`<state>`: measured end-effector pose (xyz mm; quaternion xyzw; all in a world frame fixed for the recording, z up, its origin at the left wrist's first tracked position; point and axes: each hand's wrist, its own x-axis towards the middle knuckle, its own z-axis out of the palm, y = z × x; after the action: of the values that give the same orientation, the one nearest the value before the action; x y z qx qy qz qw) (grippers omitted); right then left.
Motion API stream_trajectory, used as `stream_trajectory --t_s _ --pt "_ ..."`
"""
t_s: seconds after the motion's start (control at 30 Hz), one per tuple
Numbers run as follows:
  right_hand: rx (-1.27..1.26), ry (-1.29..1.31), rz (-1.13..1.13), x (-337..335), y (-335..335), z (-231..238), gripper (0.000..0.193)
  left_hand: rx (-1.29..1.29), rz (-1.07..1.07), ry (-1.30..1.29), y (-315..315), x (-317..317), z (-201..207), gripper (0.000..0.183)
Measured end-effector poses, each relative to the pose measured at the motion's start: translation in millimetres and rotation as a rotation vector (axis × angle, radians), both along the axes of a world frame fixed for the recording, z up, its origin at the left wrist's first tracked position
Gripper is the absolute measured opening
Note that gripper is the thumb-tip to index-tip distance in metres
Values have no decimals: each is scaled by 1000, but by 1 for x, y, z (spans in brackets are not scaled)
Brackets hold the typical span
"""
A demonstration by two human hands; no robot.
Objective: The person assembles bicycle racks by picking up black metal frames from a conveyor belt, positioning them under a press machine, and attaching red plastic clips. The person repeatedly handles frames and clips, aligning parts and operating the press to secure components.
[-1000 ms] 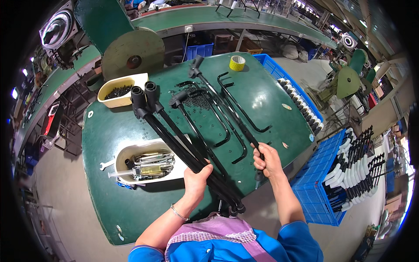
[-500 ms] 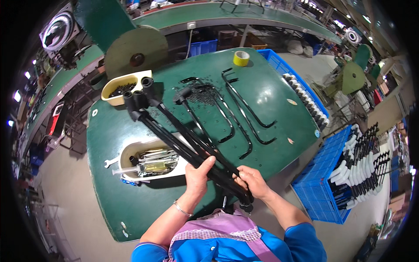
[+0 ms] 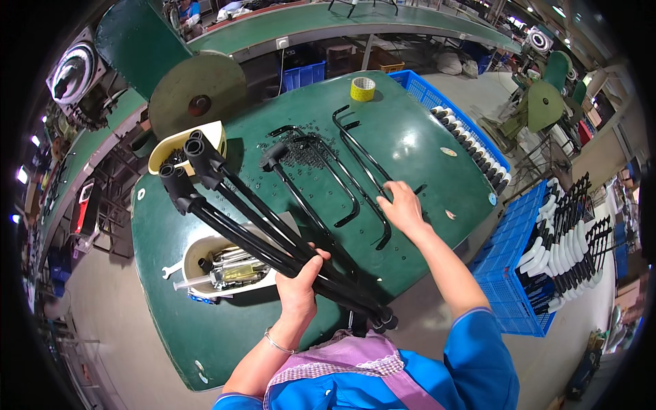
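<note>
My left hand [image 3: 299,287] is closed around a bundle of long black tubes [image 3: 253,239], held slanting above the table's near side. Thick black socket fittings [image 3: 181,190] cap their far ends. Over to the right, my right hand [image 3: 407,210] is at the bent black rods [image 3: 359,147] lying on the table, thumb and forefinger apart; whether it touches a rod is hard to make out. Left of those rods lie more bent rods [image 3: 339,171] and one black tube with a T-shaped fitting [image 3: 273,156]. Small black ring-like pieces [image 3: 307,152] are strewn among them.
On the green table [image 3: 437,174] are a yellow tape roll [image 3: 362,89], a cream bin [image 3: 217,140] of small black parts and a white tool tray [image 3: 198,249] holding a syringe. A blue crate [image 3: 506,290] of white-and-black parts stands at right. A large round disc [image 3: 198,99] rises behind.
My right hand has let go of the tube bundle and moved away to the right, over the bent rods. My left hand keeps the bundle, whose socket ends have shifted left and nearer.
</note>
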<state>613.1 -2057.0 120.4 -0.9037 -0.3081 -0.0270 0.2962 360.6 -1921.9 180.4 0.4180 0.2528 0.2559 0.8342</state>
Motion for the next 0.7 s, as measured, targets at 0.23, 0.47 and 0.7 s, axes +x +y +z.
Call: stream_trajectory --t_s 0.23,0.47,0.7 --pt "-450 -18 -76 51 29 -25 54 2 7 50 4 -2 -4 30" --pt "-415 -80 -187 107 26 -44 28 11 -16 60 4 0 -4 29" --pt "-455 75 -1 21 92 5 65 5 4 57 5 0 -7 30"
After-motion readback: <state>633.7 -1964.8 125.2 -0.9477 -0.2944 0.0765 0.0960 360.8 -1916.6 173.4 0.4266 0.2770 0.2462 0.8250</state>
